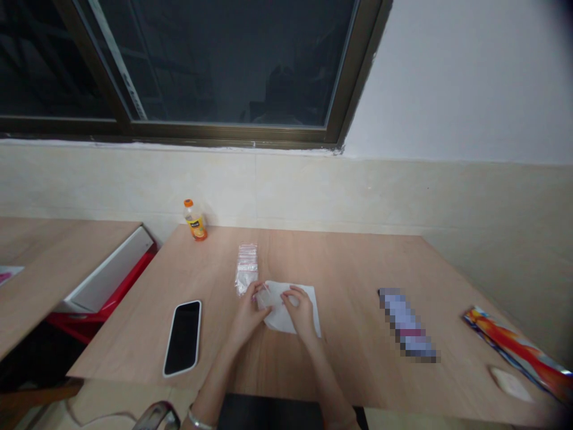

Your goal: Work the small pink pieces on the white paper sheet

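Both my hands are low over the middle of a light wood table (340, 269). My left hand (248, 313) and my right hand (299, 310) pinch a small transparent plastic bag (268, 298) between them, just above a white paper sheet (293, 316). The right fingertips rest near the paper. A stack of small transparent zip bags (246, 269) lies beside my left hand, at the paper's far left corner. A black smartphone in a white case (182, 338) lies left of my left forearm.
An orange-capped juice bottle (196, 222) stands at the table's back left corner. To the right lie a pixelated package (407, 325), a red and blue printed packet (514, 352) and a pale object (510, 384). A second table (54, 269) stands left; a tiled wall runs behind.
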